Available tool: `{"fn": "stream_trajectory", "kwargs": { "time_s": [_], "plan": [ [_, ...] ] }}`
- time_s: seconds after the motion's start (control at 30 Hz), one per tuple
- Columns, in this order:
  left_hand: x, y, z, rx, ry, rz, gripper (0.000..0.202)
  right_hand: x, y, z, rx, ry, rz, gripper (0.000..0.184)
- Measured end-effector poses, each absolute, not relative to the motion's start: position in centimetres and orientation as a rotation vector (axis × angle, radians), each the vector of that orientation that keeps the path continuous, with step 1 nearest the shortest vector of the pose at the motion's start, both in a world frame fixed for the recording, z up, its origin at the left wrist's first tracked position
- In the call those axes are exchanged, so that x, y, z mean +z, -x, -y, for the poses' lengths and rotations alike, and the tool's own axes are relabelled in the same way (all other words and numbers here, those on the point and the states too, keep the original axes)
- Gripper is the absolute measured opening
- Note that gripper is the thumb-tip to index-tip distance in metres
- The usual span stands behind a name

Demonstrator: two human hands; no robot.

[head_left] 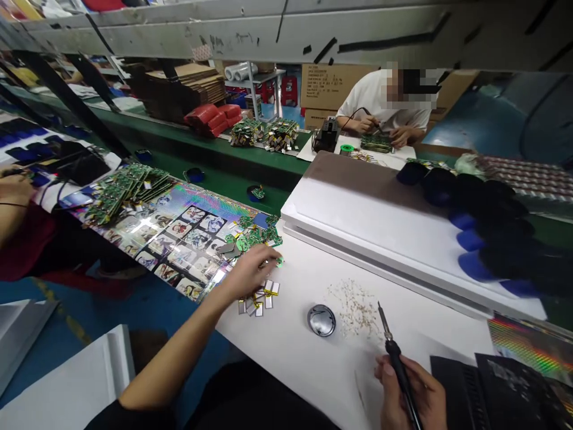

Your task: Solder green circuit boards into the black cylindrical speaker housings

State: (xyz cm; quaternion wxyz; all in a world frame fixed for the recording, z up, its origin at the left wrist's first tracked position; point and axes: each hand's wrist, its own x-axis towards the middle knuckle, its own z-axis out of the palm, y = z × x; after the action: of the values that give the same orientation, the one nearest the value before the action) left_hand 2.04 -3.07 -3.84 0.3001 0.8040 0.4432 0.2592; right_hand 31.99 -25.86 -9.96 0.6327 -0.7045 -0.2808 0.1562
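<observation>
My left hand (pixel 251 267) reaches across the white table (pixel 313 358) with its fingers pinched on a small green circuit board (pixel 278 261) at the edge of a pile of such boards (pixel 251 237). Just below that hand lie several small silver battery cells (pixel 258 297). My right hand (pixel 409 391) is closed around a black soldering iron (pixel 396 358), held like a pen, tip pointing up and away. Ahead of the tip sits a scatter of tiny pale bits (pixel 356 306) and a round metal tin (pixel 321 319).
A glossy sheet of picture cards (pixel 179 236) carries more green boards (pixel 128 188). A white foam slab (pixel 380 221) and dark blue-black caps (pixel 487 230) lie at right. Across the green bench (pixel 224 158) a person in a white shirt (pixel 380 98) solders. Another person's arm (pixel 13 203) is at left.
</observation>
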Motion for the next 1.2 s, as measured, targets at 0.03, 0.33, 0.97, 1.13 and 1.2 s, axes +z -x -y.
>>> {"fn": "stream_trajectory", "kwargs": {
  "time_s": [0.03,0.33,0.97,1.13,1.2],
  "plan": [
    [-4.0,-0.9,1.6,0.699,-2.210,-1.351,0.028,-10.0,-32.0,26.0,0.364,1.626,0.628,0.053],
    [-2.7,2.9,-2.1,0.712,-2.241,-1.589,0.019,-5.9,-31.1,25.4,0.318,1.545,0.559,0.053],
    [-2.6,-13.5,12.1,0.617,-1.035,-0.566,0.043,-4.2,-27.5,22.6,0.283,1.279,1.423,0.068],
    [-2.6,-13.3,12.5,0.572,-1.023,-0.586,0.042,-4.3,-27.8,23.0,0.302,1.306,1.488,0.068],
    [-2.2,-12.7,12.1,0.541,-1.096,-0.589,0.039,-4.5,-28.0,23.4,0.328,1.322,1.464,0.067]
  ]
}}
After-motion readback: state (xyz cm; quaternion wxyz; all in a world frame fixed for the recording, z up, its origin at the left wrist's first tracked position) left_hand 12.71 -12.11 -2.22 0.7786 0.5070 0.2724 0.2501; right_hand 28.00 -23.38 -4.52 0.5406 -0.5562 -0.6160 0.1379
